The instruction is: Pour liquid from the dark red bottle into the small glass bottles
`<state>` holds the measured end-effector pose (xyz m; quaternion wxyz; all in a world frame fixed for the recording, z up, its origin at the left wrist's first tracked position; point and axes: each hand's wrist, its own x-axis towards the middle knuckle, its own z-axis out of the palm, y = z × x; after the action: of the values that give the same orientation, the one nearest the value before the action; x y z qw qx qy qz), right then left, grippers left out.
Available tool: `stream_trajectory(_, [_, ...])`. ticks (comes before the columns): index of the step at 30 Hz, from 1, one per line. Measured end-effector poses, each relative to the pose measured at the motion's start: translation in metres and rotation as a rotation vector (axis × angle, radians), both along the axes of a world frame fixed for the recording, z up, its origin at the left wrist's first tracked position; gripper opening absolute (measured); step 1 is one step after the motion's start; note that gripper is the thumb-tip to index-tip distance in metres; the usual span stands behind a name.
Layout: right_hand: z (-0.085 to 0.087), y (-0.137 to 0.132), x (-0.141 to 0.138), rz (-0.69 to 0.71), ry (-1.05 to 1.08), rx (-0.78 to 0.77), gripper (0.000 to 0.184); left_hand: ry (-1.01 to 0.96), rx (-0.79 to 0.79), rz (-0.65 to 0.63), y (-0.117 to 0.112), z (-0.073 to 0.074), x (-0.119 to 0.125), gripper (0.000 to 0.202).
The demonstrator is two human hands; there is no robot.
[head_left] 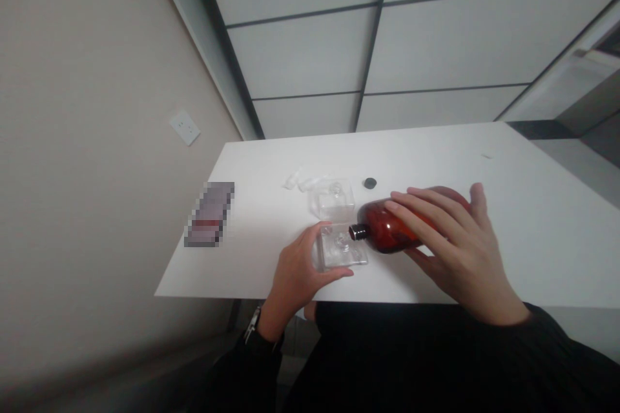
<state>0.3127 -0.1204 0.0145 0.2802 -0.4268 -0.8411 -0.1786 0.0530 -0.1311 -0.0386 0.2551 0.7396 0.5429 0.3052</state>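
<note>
A brown-red, see-through bottle [385, 226] lies tilted nearly level in my right hand [455, 245], whose fingers wrap over its body. Its uncapped black-threaded neck points left, over a clear square glass container [343, 251]. My left hand [305, 264] curls round the left side of that container, thumb at the near side and fingers at the far side. Whether liquid runs from the bottle cannot be made out. Just behind stands a second clear square container [336, 200]. A small dark round cap [370, 183] lies beyond the bottle's neck.
Small clear pieces [295, 181] lie behind the containers on the white table [411, 155]. A pixelated flat object [209, 214] rests at the table's left edge. A wall with a socket [185, 128] is at left, and white panels [300, 58] rise behind the table.
</note>
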Motion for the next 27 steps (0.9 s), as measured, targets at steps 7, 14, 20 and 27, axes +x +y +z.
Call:
stream_trajectory(7, [0.0002,0.0001,0.0008,0.002,-0.017,0.000,0.075,0.006,-0.010,0.001,0.0003,0.0011,0.0001,0.079])
stream_trajectory(14, [0.0000,0.0006,0.0020,0.011,-0.024,0.006,0.070,0.011,-0.024,0.008,0.0003,0.0008,-0.0001,0.078])
stream_trajectory(20, [0.0007,0.0004,0.0018,0.015,-0.022,0.007,0.076,0.008,-0.002,0.008,0.0001,0.0001,-0.0005,0.079])
stream_trajectory(27, [0.0010,0.0016,0.0021,0.017,-0.034,0.019,0.073,-0.001,-0.007,0.005,0.0000,0.0020,0.0003,0.079])
